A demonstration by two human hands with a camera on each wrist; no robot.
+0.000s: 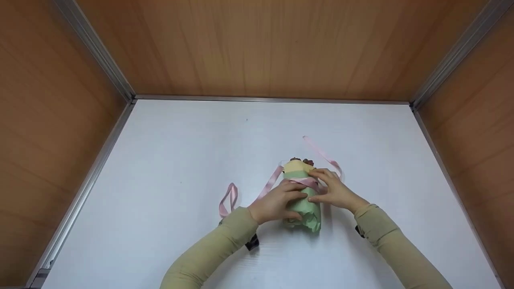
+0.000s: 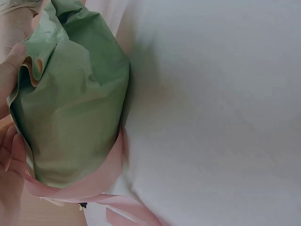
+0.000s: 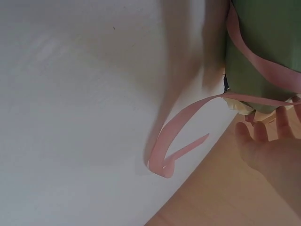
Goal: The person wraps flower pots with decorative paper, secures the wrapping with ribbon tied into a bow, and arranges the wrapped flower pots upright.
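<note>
A small bouquet wrapped in green paper [image 1: 307,206] lies on the white table, its pale yellow inner paper [image 1: 295,165] and dark reddish flower tops [image 1: 308,161] facing away from me. A pink ribbon [image 1: 299,181] crosses the wrap, with loose lengths to both sides. My left hand [image 1: 275,202] rests over the wrap's left side, fingers by the ribbon and thumb lower down near the crumpled paper end. On the other side, my right hand [image 1: 333,190] touches the bouquet, thumb and fingers spread apart around the ribbon. In the right wrist view its fingers [image 3: 259,134] extend beside the flower end.
One ribbon tail [image 1: 229,200] loops up near my left sleeve; another ribbon tail [image 1: 321,152] stretches toward the back. Wooden panels [image 1: 257,48] with metal edging enclose the white table [image 1: 180,152] at the back and sides.
</note>
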